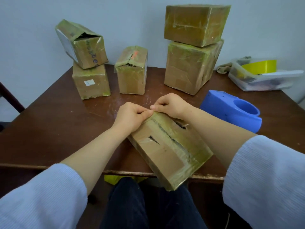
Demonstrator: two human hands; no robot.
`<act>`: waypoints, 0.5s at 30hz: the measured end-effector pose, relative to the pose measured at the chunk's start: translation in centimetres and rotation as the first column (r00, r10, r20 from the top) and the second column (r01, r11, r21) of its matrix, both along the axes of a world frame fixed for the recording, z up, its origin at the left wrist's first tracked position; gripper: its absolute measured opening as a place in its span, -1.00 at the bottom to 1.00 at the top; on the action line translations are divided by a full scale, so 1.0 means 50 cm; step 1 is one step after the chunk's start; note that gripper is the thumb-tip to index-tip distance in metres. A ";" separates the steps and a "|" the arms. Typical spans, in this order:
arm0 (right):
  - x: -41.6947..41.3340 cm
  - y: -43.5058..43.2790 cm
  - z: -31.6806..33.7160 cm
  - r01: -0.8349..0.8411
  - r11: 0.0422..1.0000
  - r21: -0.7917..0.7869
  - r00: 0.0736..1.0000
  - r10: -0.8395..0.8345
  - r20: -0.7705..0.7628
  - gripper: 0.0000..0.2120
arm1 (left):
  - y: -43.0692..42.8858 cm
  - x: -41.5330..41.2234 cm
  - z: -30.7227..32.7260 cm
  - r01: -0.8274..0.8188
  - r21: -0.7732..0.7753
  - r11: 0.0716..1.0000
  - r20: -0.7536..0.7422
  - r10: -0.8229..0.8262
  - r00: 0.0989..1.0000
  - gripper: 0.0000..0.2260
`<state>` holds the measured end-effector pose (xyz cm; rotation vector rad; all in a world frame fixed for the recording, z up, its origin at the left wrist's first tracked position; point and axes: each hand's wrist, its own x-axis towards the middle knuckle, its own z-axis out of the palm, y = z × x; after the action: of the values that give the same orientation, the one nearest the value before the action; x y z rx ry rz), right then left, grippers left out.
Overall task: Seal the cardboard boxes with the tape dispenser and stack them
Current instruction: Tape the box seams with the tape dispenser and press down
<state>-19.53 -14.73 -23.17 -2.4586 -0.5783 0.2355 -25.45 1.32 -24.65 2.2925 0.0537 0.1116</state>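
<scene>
- While both hands work at its far end, the near box [166, 151] lies flat at the table's [57, 121] near edge, set at an angle, w/ its near corner hanging past the edge.
- L hand [132, 116]: fingers curled, thumb & forefinger pinching the yellowish-taped far edge of that box.
- R hand [171, 104]: fingers curled over the same edge just right of the L, thumb pointing left along it; thumbs touch or nearly so, can't tell.
- Box top: taped centre seam w/ a dark gap, torn spots either side.
- Blue tape dispenser [231, 109] sits on the table, right of the hands & apart from them.
- Far left: tilted box [82, 45] w/ gaping flap atop a lower box [90, 81].
- Far centre: single box [132, 71], top flaps bulging.
- Far right: top box [196, 23] stacked on a big box [191, 66].
- Far right corner: clear plastic tub [264, 80] w/ a yellow tape roll [260, 66] in it.
</scene>
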 end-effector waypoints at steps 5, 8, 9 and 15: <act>0.002 -0.005 -0.011 -0.003 0.999 0.051 0.999 0.001 0.034 -0.75 | 0.037 -0.023 -0.005 0.006 -0.035 0.999 -0.005 -0.006 1.000 -0.83; 0.001 -0.006 -0.016 -0.001 0.998 0.063 0.999 -0.002 0.044 -0.75 | 0.063 -0.049 -0.005 -0.003 -0.028 1.000 -0.004 0.003 1.000 -0.83; -0.002 -0.004 -0.015 0.002 0.998 0.061 0.999 -0.004 0.045 -0.74 | 0.073 -0.060 -0.002 -0.011 -0.021 1.000 -0.013 0.010 1.000 -0.83; -0.008 0.006 -0.013 0.049 0.999 -0.024 0.998 -0.048 0.039 -0.66 | 0.086 -0.086 0.026 -0.118 0.199 0.973 0.038 0.112 0.993 -0.75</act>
<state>-19.91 -14.42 -23.82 -2.5032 -0.5342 0.1775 -29.73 5.64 -23.37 2.4895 0.1684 0.2164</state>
